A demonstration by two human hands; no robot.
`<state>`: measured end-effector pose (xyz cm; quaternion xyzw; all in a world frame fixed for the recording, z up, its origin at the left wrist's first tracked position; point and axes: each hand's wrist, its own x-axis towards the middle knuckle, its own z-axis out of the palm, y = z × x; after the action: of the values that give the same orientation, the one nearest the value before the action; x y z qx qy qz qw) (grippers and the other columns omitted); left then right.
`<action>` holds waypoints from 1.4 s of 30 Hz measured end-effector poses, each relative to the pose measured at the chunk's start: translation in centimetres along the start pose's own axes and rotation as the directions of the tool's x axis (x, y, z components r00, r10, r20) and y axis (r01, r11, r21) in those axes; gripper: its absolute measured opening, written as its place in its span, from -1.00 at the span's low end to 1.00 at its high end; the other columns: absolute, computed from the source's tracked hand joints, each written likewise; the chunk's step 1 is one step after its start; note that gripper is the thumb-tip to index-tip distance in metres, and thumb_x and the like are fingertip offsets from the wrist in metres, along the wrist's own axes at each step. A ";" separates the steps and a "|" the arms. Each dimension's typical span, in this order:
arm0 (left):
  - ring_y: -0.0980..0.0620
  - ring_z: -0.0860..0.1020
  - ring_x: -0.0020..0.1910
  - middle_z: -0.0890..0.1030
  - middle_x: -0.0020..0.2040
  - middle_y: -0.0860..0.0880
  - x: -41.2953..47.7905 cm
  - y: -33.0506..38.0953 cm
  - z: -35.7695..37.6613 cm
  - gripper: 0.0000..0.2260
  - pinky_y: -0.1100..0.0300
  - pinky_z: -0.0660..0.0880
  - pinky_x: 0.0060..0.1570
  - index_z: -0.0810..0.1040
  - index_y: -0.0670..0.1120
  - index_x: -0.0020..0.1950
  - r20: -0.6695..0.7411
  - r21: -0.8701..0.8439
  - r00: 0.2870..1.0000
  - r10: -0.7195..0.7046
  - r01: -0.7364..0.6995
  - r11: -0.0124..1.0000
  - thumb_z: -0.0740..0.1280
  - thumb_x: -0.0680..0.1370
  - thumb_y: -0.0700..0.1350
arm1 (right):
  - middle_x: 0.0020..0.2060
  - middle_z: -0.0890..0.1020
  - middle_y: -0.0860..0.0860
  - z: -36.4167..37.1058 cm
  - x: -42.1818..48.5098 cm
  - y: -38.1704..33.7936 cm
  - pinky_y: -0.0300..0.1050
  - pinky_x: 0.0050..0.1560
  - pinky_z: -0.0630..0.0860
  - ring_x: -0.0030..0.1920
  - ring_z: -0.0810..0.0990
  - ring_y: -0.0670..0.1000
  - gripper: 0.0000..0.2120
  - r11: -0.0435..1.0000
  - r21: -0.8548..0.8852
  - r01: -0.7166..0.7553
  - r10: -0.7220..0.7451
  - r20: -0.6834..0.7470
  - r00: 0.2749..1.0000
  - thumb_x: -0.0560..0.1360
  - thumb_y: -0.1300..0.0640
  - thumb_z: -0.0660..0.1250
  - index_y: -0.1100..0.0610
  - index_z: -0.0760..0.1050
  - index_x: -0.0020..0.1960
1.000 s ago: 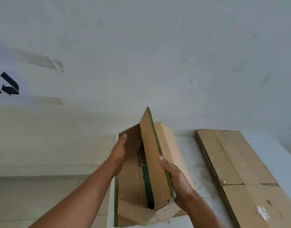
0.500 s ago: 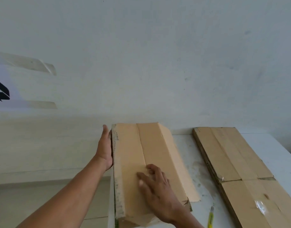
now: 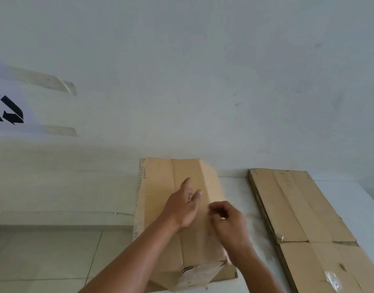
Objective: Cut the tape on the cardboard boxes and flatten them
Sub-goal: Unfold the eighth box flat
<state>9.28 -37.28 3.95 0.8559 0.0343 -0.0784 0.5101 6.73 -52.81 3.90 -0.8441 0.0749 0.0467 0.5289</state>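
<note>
box (image 3: 181, 208) flat on tabletop (image 3: 241, 199), left end | left hand (image 3: 180, 210) over its middle, fingers loosely spread, holding nothing | right hand (image 3: 229, 225) at its right edge, fingers curled, blurred, grip unclear | flattened stack (image 3: 304, 212) lying right, apart

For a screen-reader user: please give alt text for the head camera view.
Two bare hands, left hand and right hand, hover over a flattened cardboard box on a white table. A stack of flattened boxes lies to its right.
</note>
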 end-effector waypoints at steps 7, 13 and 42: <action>0.01 0.38 0.47 0.39 0.52 -0.02 0.1 1.9 1.6 -0.31 0.08 0.31 0.40 0.07 0.13 0.63 -0.023 0.177 0.994 -0.104 0.107 0.978 0.07 0.58 0.40 | 0.10 0.63 0.07 -6.1 4.4 5.3 0.14 0.26 0.51 0.11 0.59 0.10 -0.73 0.922 0.011 -0.388 0.379 0.194 0.905 0.60 0.05 0.31 0.16 0.57 0.23; -0.03 0.38 0.46 0.40 0.51 0.00 -0.9 4.9 2.4 -0.07 0.05 0.34 0.32 0.27 0.17 0.56 0.015 -0.056 0.984 -0.178 0.179 0.982 0.04 0.32 0.66 | -0.01 0.69 0.22 -10.7 5.3 0.2 0.08 0.02 0.59 -0.06 0.68 0.14 -0.71 0.917 0.348 -0.194 0.045 0.392 0.919 0.65 0.14 0.16 0.22 0.63 0.14; -0.01 0.69 0.04 0.72 0.03 0.03 -1.5 4.7 4.4 -0.56 -0.15 0.56 0.19 0.64 0.04 0.12 -0.127 -0.339 0.950 -0.284 0.228 0.913 0.30 0.45 0.33 | 0.12 0.62 0.03 -1.0 14.0 2.1 -0.04 -0.02 0.60 0.04 0.62 0.08 -0.62 0.563 -0.521 0.641 -0.022 0.766 0.642 0.59 -0.01 0.23 0.03 0.40 0.38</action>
<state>7.98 -43.38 6.19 0.7532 0.2031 -0.0631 0.6225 20.14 -55.68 0.25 -0.8981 -0.3288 0.2714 0.1082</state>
